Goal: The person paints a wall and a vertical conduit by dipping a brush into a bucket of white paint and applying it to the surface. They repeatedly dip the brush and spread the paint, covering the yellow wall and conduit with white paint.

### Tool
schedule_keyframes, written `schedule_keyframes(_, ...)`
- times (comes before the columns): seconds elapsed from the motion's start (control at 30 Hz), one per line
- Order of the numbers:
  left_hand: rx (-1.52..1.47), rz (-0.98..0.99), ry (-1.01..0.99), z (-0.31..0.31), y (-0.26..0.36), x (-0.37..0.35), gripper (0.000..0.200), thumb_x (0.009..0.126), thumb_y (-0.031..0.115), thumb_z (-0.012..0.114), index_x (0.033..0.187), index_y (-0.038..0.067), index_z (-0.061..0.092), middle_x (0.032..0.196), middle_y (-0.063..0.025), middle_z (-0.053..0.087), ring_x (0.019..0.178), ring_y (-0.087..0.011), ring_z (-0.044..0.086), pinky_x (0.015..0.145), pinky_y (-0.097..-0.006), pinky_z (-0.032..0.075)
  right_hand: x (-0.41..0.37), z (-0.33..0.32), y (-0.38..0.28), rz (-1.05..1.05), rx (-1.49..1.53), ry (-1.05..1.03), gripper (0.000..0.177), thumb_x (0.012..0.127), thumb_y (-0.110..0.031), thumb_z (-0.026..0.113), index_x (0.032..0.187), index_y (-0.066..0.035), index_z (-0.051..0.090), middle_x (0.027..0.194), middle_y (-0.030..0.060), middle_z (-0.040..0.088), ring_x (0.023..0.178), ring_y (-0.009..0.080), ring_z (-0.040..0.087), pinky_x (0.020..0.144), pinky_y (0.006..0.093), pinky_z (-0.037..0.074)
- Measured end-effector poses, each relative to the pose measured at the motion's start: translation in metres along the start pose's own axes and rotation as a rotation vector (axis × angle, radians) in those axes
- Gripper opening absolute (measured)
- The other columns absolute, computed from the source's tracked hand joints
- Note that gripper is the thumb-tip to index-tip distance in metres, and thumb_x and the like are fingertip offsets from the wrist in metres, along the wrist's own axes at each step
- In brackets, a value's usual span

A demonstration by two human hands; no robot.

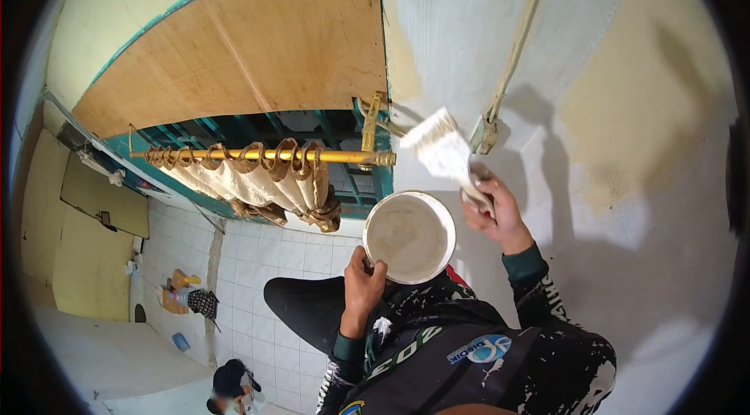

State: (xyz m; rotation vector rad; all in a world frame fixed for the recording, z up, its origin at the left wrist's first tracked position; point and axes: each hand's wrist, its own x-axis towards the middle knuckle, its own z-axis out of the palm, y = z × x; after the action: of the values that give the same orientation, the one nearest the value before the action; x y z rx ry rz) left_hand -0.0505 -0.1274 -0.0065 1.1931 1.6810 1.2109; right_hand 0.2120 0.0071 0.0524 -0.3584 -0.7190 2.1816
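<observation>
My left hand (364,290) grips the rim of a round white bucket (410,237), its thumb over the edge. Inside the bucket is a greyish, smeared bottom. My right hand (498,212) is closed round the handle of a wide paintbrush (443,148), whose bristles and body are coated in white. The brush is up and to the right of the bucket, not touching it, close to the wall (500,24), which shows pale and cream patches.
A curtain (266,184) hangs on a gold rod (344,156) at a window left of the bucket, under a wooden panel (273,40). A cable and small box (484,136) are on the wall. Another person (230,385) is low at bottom left.
</observation>
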Motion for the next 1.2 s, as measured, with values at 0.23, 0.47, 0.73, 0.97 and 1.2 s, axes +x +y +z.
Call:
schedule_keyframes(0.23,-0.020,-0.040,-0.019,0.001,-0.017,-0.005,0.019,0.083,0.010,0.064,0.087,-0.005,0.053,0.064,-0.0104,0.052,0.060,-0.0135,0.043,0.056,-0.0337,0.042,0.097,0.066,-0.007,-0.902,-1.143,0.466,0.042,0.095,0.000,0.053,0.137,0.000,0.055,0.093,0.0153,0.069,0.066,0.0161,0.061,0.060,0.0277,0.048)
schedule_keyframes(0.47,-0.021,-0.017,0.016,-0.004,-0.012,-0.014,0.018,0.084,0.010,0.064,0.089,-0.005,0.054,0.065,-0.0094,0.052,0.061,-0.0128,0.044,0.056,-0.0333,0.043,0.178,0.093,-0.019,-1.267,-1.309,0.613,0.045,0.088,0.002,0.058,0.133,0.008,0.056,0.121,0.0308,0.066,0.107,0.0446,0.068,0.091,0.0419,0.055)
schedule_keyframes(0.73,-0.040,-0.049,0.005,-0.006,-0.027,-0.012,0.019,0.085,0.010,0.064,0.091,-0.005,0.054,0.065,-0.0092,0.052,0.060,-0.0122,0.044,0.056,-0.0328,0.043,0.204,0.121,-0.039,-1.341,-1.226,0.654,0.045,0.087,0.003,0.058,0.132,0.010,0.057,0.120,0.0307,0.066,0.107,0.0433,0.068,0.090,0.0414,0.055)
schedule_keyframes(0.97,-0.117,-0.029,-0.018,-0.007,-0.023,-0.010,0.017,0.088,0.007,0.061,0.095,-0.007,0.056,0.070,-0.0106,0.061,0.061,-0.0143,0.063,0.054,-0.0321,0.053,0.206,0.103,-0.028,-1.320,-1.312,0.689,0.046,0.086,0.003,0.059,0.132,0.009,0.057,0.120,0.0301,0.067,0.107,0.0430,0.069,0.090,0.0414,0.055)
schedule_keyframes(1.2,-0.077,0.011,0.001,-0.010,-0.004,-0.011,0.016,0.088,0.007,0.061,0.096,-0.007,0.056,0.074,-0.0113,0.063,0.063,-0.0143,0.065,0.055,-0.0314,0.055,0.184,0.115,-0.022,-1.291,-1.232,0.681,0.046,0.087,0.003,0.059,0.132,0.009,0.056,0.119,0.0294,0.067,0.106,0.0424,0.069,0.089,0.0404,0.055)
